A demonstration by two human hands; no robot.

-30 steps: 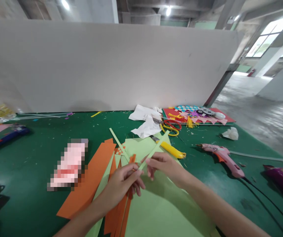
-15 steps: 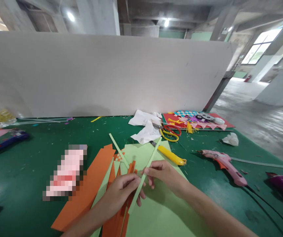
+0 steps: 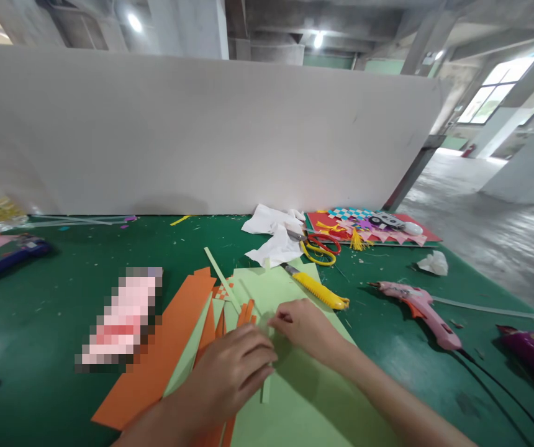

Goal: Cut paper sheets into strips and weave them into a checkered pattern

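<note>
A narrow light green paper strip runs nearly upright between my hands, over a larger light green paper sheet. My left hand curls over the strip's middle, its thumb hidden. My right hand pinches close at the strip's right edge, thumb and forefinger together. Beneath and left of my left hand lie several orange paper strips and a wide orange paper piece. A second green strip slants up beyond them, beside a small orange-and-white checkered woven piece.
Past the sheet lie a yellow utility knife, scissors and crumpled white paper. At right rests a pink glue gun with its cord. A blue glue gun is at left. A white panel stands behind.
The green strip has swung from a slant to nearly upright. My left hand has turned over, its back now facing up, and my right hand has shifted slightly.
</note>
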